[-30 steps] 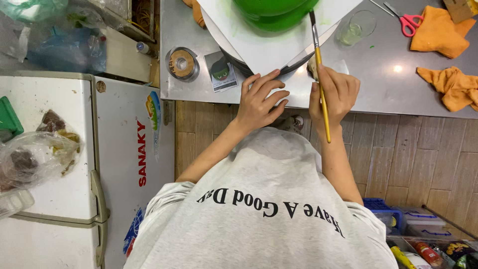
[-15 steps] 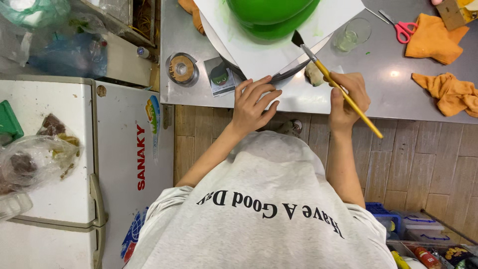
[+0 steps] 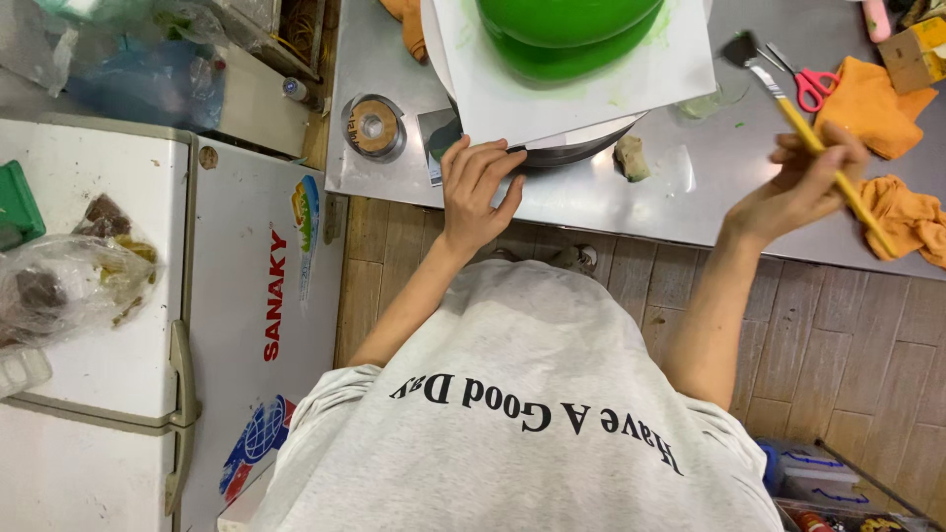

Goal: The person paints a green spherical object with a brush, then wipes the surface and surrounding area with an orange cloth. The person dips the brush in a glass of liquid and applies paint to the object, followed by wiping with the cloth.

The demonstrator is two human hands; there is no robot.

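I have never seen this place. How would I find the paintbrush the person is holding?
Start at the steel table with the glossy green dome on a white board. Go right, toward the orange cloths: the right hand is raised there. The paintbrush is the thin yellow stick in its fingers, dark bristles up, unlike the red-handled scissors lying flat.
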